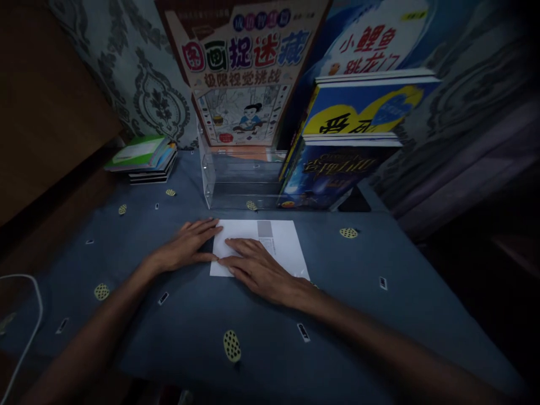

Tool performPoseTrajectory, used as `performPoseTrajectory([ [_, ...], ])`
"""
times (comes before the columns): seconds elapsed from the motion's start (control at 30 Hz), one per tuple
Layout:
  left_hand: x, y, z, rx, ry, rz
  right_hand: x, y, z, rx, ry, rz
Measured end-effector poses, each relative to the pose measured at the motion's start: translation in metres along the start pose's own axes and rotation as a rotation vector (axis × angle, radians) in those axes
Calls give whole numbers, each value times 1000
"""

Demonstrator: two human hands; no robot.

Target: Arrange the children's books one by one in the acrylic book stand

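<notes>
Paper (289,247), white, lies flat on the dark blue tablecloth (337,332), its far edge just short of a clear rack (207,177); wide stretches of cloth run off to either side of it and toward the person, with only a narrow strip at the rack. The left hand (185,246) meets its left edge, fingers extended and thumb apart, loosely open. The right hand (261,273) lies across its near left part, fingers stretched out and resting on it (whether any fingertip pinches the edge, I cannot tell).

A grey block and what looks like a square code are printed on the sheet, with text too small to read. The brown book (236,79) says 图画捉迷藏 and 极限视觉挑战; the pale-blue book (375,39), 小鲤鱼跳龙门. The front dark-blue book (329,174) has gold lettering, hard to make out.

Counted: one sheet, two hands, four covers showing at the rack including a blue-and-yellow book (379,109), one pile of booklets (139,152) at left, one white cord (40,315).
</notes>
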State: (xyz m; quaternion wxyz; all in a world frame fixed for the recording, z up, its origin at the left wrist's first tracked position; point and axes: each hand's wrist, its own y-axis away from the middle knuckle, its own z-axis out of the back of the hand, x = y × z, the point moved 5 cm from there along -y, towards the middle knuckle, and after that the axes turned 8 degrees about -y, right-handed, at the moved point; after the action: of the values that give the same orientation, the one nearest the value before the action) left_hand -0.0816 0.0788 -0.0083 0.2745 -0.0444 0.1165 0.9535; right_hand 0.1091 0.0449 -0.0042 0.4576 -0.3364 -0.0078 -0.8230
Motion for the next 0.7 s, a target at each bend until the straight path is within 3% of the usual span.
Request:
performPoseTrajectory([
  [0.33,1,-2,-2,-3,-47,-20,-49,16,1,-47,232,-179],
  [0.6,2,-2,0,23,-31,4,-90,56,36,-179,324,-349],
  [0.7,1,-2,2,17,-38,-8,-100,66,48,-182,283,-341],
])
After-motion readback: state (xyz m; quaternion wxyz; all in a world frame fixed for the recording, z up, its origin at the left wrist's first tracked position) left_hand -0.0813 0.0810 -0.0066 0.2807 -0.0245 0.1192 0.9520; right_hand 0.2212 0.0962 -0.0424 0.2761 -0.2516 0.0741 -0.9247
